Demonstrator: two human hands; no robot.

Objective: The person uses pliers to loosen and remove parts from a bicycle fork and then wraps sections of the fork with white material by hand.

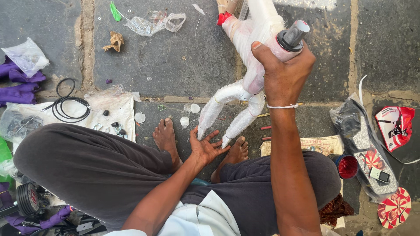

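Note:
A bicycle fork and frame part (245, 65) wrapped in white plastic film stands upright between my bare feet on the stone floor. My right hand (283, 74) grips its upper tube just below the bare threaded metal end (294, 34). My left hand (204, 146) is open, palm up, with its fingers spread under the tips of the two wrapped fork legs (227, 118). The left leg tip touches my palm. I am sitting low, knees apart.
A white cloth (113, 109) at left holds small metal parts and a coiled black cable (70, 105). Purple cloth (17, 85) and plastic bags lie at far left. At right are a red cup (348, 166), a dark plastic wrapper (365, 144) and red-and-white packets (395, 124).

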